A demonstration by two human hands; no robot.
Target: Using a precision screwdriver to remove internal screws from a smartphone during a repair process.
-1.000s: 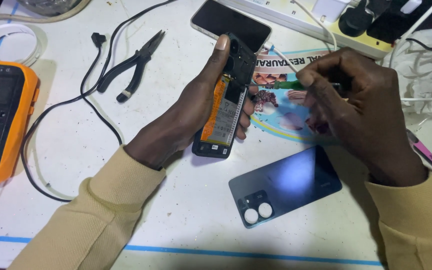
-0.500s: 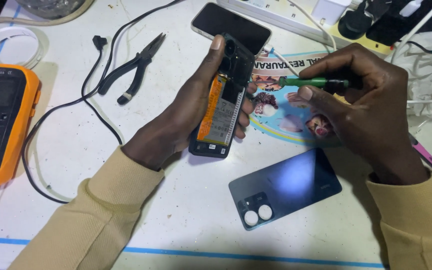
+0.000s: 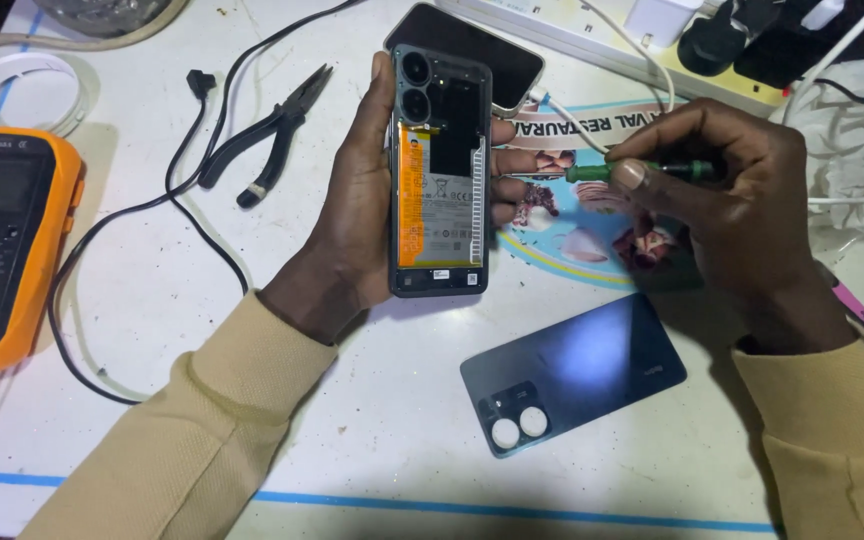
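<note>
The left hand (image 3: pixel 352 215) is held palm up above the table, its fingers curled round from behind, thumb laid along the near edge. The right hand (image 3: pixel 722 200) is pinched shut, thumb pressed against forefinger. Both forearms are sleeved in tan.

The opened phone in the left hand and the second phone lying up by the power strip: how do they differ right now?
The opened phone is held off the table in the left hand; the second phone lies flat on the table. The opened phone shows its battery and camera lenses, its back cover lying apart; the second phone shows only a dark screen. A white cable runs to the second phone; none to the opened one. Both are slim, dark rectangles.
</note>
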